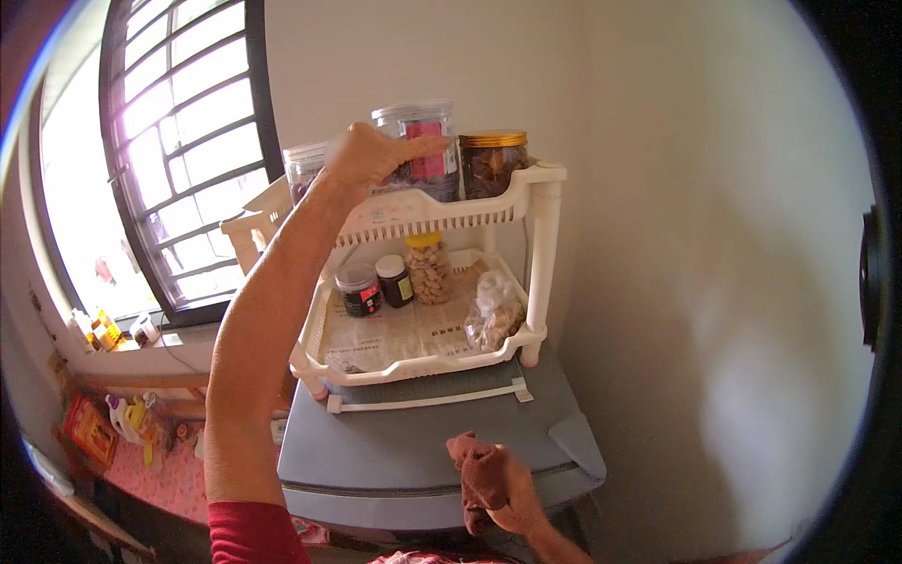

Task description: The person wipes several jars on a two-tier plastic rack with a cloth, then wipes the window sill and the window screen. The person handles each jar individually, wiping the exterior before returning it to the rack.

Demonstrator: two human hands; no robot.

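My left hand reaches up to the top shelf of a cream two-tier plastic rack and grips a clear jar with a grey lid and a pink label. A second clear jar stands to its left and a gold-lidded jar of dark contents to its right. My right hand is low in front, fingers closed on a reddish-brown cloth, above the grey appliance top that the rack stands on.
The lower shelf, lined with newspaper, holds two small dark jars, a yellow-lidded jar of nuts and a clear bag of snacks. A barred window is at left, a plain wall at right. Small items crowd the sill and a low counter at left.
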